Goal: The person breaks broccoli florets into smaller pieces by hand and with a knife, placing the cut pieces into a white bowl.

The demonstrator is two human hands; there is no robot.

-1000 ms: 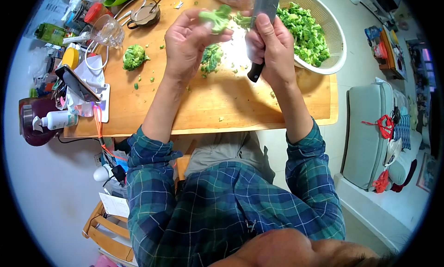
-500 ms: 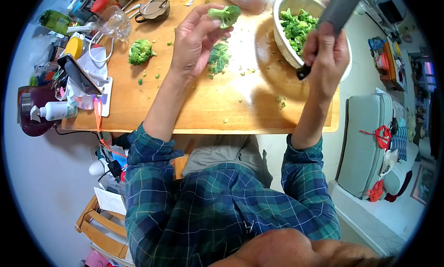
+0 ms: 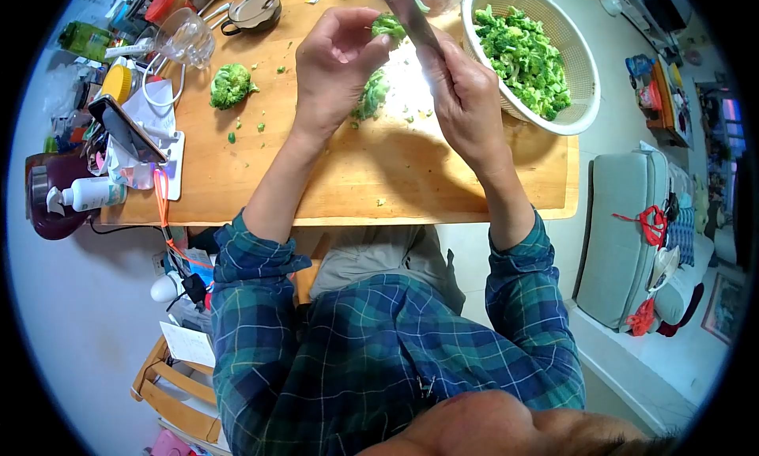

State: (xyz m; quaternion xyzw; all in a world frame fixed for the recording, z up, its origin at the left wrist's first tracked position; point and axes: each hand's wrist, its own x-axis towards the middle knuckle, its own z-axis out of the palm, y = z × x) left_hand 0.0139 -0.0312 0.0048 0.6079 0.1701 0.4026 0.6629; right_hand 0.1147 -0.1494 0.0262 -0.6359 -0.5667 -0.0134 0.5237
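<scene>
Just swung the kitchen knife point(image 3: 406, 12), gripped in the right hand point(image 3: 468, 99), back from over the white colander point(image 3: 583, 77). Pinching a broccoli floret point(image 3: 387, 26) in the left hand point(image 3: 332, 70), above the tabletop point(image 3: 237, 179), just beside the knife; seemingly back within cutting reach.

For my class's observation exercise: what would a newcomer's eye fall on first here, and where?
Probably the knife in the right hand, at top centre, close to the broccoli piece in the left hand. Next, the pale colander of cut broccoli at the upper right, then the blue-green plaid shirt filling the lower middle.
</scene>
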